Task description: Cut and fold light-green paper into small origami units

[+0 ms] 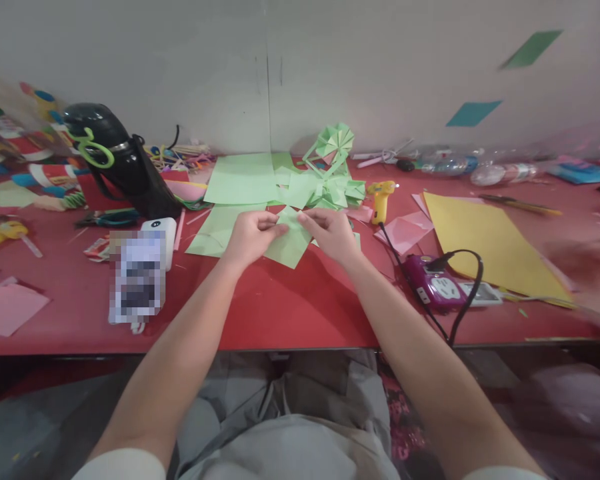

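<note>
A small light green paper square (291, 244) is held just above the red table (280, 313), near its middle. My left hand (251, 236) pinches the paper's left upper edge with curled fingers. My right hand (331, 233) pinches the upper right edge the same way. Behind the hands lie larger green sheets (240, 179) and a pile of folded green paper pieces (333, 177), some standing up against the wall.
A yellow glue gun (381, 197) and pink paper (405, 232) lie right of the hands. A purple power strip (434, 285) with a black cable and a large yellow sheet (490, 243) sit further right. A black helmet (111, 150), scissors (107, 217) and craft clutter fill the left.
</note>
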Action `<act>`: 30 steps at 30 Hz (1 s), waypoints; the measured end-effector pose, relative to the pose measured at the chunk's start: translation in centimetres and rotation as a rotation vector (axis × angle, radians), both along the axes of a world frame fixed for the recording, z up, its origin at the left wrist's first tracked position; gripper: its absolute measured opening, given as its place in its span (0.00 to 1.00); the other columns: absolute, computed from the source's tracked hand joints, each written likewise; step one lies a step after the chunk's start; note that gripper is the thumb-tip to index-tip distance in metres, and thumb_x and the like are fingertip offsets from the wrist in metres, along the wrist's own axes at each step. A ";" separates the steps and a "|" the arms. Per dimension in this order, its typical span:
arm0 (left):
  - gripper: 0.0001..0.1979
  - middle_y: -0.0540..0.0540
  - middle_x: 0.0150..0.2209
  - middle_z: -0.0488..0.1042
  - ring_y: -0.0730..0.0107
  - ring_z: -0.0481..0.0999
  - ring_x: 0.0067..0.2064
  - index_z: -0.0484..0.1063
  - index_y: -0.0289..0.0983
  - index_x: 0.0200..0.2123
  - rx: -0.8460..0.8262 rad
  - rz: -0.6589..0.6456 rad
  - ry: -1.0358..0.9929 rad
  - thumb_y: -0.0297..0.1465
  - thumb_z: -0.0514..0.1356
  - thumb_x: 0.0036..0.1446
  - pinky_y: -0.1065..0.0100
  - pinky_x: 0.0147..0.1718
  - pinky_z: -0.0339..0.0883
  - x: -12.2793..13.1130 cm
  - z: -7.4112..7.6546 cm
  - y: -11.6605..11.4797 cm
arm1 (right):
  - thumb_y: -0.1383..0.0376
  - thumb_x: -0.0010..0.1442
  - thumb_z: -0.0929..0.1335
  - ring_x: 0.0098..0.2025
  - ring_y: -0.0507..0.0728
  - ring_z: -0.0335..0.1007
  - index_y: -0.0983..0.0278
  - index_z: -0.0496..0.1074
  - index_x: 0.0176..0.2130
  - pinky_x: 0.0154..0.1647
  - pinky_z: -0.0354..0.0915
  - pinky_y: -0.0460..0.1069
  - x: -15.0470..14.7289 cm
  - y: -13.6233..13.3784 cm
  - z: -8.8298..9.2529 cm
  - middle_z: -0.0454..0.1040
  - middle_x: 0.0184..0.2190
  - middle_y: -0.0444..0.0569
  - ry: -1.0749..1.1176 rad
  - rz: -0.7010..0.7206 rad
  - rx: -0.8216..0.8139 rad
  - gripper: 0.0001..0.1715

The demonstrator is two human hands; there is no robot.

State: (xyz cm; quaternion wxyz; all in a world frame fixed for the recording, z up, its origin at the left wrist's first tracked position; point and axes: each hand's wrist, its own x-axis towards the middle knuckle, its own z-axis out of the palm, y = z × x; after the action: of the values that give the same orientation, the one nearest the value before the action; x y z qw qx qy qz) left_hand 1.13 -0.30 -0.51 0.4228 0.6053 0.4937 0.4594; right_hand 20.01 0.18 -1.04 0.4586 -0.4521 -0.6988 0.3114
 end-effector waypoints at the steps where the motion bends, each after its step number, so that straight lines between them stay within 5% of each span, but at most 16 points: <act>1: 0.18 0.43 0.33 0.82 0.59 0.80 0.35 0.79 0.36 0.32 0.011 0.017 -0.004 0.44 0.72 0.44 0.64 0.33 0.71 0.0 0.1 0.0 | 0.44 0.60 0.67 0.24 0.49 0.48 0.63 0.68 0.25 0.24 0.46 0.48 0.1 0.0 0.0 0.56 0.20 0.41 0.006 0.035 -0.031 0.27; 7: 0.16 0.43 0.32 0.82 0.56 0.81 0.37 0.77 0.36 0.31 0.076 0.110 0.009 0.41 0.72 0.44 0.62 0.36 0.72 0.0 0.0 0.2 | 0.42 0.54 0.71 0.23 0.48 0.46 0.62 0.57 0.19 0.24 0.47 0.48 0.2 0.0 0.3 0.50 0.19 0.38 0.083 0.094 -0.152 0.33; 15: 0.20 0.40 0.40 0.82 0.58 0.81 0.43 0.79 0.35 0.41 0.054 -0.102 -0.106 0.41 0.71 0.47 0.62 0.42 0.75 0.2 0.6 -0.4 | 0.44 0.51 0.74 0.23 0.48 0.52 0.64 0.64 0.20 0.24 0.52 0.47 0.3 0.1 0.1 0.57 0.18 0.40 0.173 0.131 -0.171 0.30; 22: 0.16 0.42 0.35 0.82 0.59 0.81 0.37 0.79 0.35 0.36 0.057 -0.029 -0.067 0.40 0.71 0.47 0.63 0.36 0.74 0.1 0.6 -0.3 | 0.45 0.53 0.73 0.26 0.52 0.67 0.65 0.76 0.27 0.30 0.65 0.48 0.5 0.2 0.4 0.72 0.22 0.46 0.176 0.153 -0.199 0.25; 30: 0.17 0.43 0.34 0.82 0.61 0.80 0.35 0.77 0.35 0.37 0.061 -0.022 -0.080 0.39 0.72 0.46 0.64 0.35 0.74 0.2 0.3 -0.2 | 0.44 0.51 0.74 0.25 0.52 0.68 0.64 0.75 0.26 0.30 0.66 0.49 0.1 0.1 -0.1 0.72 0.21 0.46 0.170 0.168 -0.190 0.26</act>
State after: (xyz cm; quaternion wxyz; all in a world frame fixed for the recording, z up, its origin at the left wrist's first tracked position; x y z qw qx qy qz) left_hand 1.31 -0.48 -0.25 0.4286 0.6043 0.4558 0.4934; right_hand 20.07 0.23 -1.09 0.4435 -0.4054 -0.6603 0.4505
